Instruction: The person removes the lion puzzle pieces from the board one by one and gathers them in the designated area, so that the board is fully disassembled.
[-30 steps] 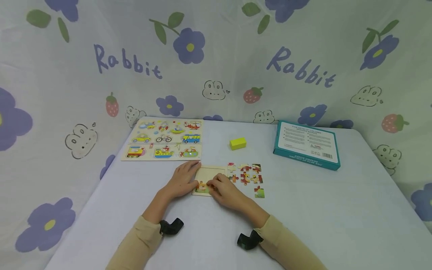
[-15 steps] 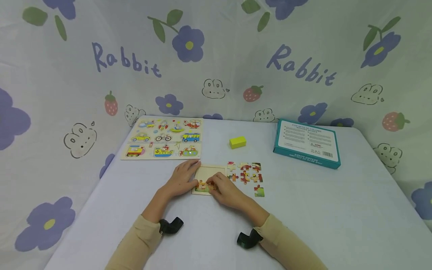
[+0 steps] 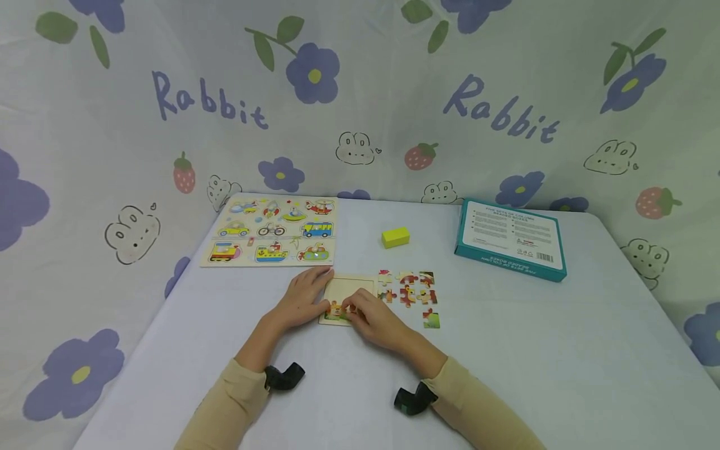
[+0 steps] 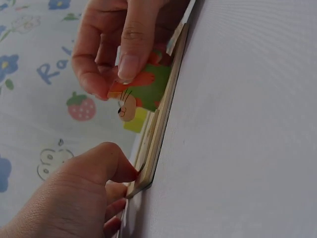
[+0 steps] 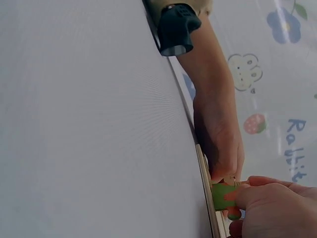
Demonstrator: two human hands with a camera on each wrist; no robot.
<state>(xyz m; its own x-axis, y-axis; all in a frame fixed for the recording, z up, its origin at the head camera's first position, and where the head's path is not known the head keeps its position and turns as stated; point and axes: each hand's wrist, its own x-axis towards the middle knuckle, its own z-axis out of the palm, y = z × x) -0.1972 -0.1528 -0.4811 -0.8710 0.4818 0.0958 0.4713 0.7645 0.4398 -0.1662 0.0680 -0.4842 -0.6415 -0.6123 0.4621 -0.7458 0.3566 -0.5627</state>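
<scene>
My left hand point(image 3: 300, 299) rests along the left side of a shallow wooden puzzle tray point(image 3: 351, 284), fingers fairly straight. In the left wrist view its thumb point(image 4: 116, 161) presses the tray's rim. Between thumb and fingers, my right hand point(image 3: 375, 320) pinches a green and orange puzzle piece point(image 5: 223, 198) at the tray's near part. An orange animal face with whiskers shows close to those fingers in the left wrist view. Orange and green puzzle artwork point(image 3: 334, 310) shows in the tray's near left corner. The right hand partly hides the tray's near right part.
Several loose puzzle pieces point(image 3: 407, 294) lie right of the tray. Behind them is a yellow block point(image 3: 395, 237). A vehicle picture board point(image 3: 271, 231) lies at the back left, a teal and white box point(image 3: 510, 240) at the back right. A printed curtain point(image 3: 360, 94) hangs behind the table.
The right fingers shift slightly over the near part of the tray while pinching the puzzle piece. The left hand stays at the tray's left side, and the loose pieces keep their places.
</scene>
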